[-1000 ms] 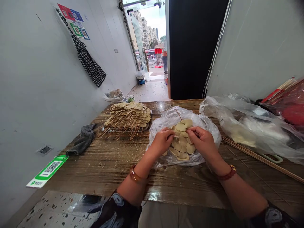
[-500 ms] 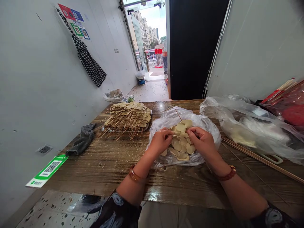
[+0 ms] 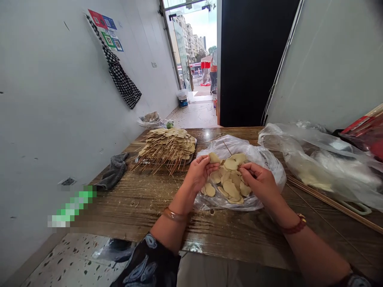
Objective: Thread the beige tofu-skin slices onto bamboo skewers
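Note:
Between the thumb and fingers of my left hand (image 3: 200,172) is a thin, pale yellow round slice (image 3: 213,158), possibly potato. My right hand (image 3: 259,179) pinches a bamboo skewer (image 3: 227,147) whose tip points up and away; its lower end is hidden by the fingers. A few threaded slices (image 3: 234,161) sit on this skewer just beside my right fingertips. Beneath both hands, loose slices (image 3: 231,188) lie heaped on a clear plastic bag (image 3: 273,175). Left of the bag, a tall pile of filled skewers (image 3: 167,148) rests on a tray.
A dark grey cloth (image 3: 115,172) lies at the left edge of the wooden table (image 3: 149,211). On the right are a bundle of bare skewers (image 3: 332,201) and a large plastic bag (image 3: 323,159). A green and white card (image 3: 73,209) is at the table's left corner.
My left hand has lifted a slice from the heap and turned so its fingers face up. The right hand still grips the skewer. The whole view has shifted slightly.

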`<action>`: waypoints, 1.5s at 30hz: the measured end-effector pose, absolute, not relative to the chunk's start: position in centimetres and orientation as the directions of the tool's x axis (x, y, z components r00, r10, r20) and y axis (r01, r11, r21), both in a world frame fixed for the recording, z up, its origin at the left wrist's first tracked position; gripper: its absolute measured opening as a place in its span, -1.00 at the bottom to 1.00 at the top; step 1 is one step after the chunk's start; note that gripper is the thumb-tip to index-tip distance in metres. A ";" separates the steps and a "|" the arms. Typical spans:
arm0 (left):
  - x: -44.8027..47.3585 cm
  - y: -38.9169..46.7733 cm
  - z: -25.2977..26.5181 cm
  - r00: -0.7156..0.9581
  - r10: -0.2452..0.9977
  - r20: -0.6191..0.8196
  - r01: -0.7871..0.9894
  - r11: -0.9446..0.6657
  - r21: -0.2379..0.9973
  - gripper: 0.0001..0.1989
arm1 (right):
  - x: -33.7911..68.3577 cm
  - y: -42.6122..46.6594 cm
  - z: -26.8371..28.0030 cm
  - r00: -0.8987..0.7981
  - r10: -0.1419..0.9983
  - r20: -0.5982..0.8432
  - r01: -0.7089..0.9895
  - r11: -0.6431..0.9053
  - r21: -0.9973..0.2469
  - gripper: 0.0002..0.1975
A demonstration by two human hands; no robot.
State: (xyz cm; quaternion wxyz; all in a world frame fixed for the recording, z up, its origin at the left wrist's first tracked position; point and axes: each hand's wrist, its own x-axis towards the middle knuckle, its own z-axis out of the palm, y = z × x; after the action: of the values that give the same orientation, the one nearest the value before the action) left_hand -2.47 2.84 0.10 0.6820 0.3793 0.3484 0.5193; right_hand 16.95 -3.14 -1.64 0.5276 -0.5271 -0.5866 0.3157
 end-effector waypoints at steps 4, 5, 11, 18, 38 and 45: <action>-2.6 3.0 0.1 0.207 0.978 -0.028 -0.480 0.126 0.868 -0.73 | 16.9 -3.2 -1.7 0.037 0.953 0.302 0.364 0.269 -0.892 -0.71; -2.7 3.0 0.0 0.197 0.980 -0.017 -0.460 0.108 0.881 -0.73 | 16.8 -3.3 -1.7 0.021 0.952 0.306 0.375 0.276 -0.885 -0.72; -2.9 3.2 -0.1 0.077 0.992 0.101 -0.266 -0.077 0.961 -0.82 | 17.0 -3.3 -1.9 -0.008 0.951 0.309 0.404 0.286 -0.869 -0.73; -3.0 3.5 -0.1 0.029 0.991 0.127 -0.214 -0.118 0.970 -0.78 | 16.9 -3.5 -1.5 -0.146 0.930 0.338 0.525 0.363 -0.770 -0.78; -1.8 2.4 -1.4 0.345 0.840 0.419 0.698 -0.528 0.483 -0.69 | 17.5 -3.3 -0.9 0.118 0.952 0.283 0.291 0.239 -0.926 -0.73; -1.2 1.2 -0.7 0.576 0.757 0.309 0.682 -0.653 0.328 -0.90 | 17.3 -3.1 -1.3 0.075 0.949 0.308 0.341 0.265 -0.902 -0.73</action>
State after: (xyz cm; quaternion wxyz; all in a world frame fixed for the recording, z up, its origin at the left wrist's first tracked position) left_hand -1.19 1.24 -0.66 0.0864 0.8835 0.4072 0.2149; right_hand 17.31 -3.06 -1.31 0.5091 -0.5275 -0.6112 0.2984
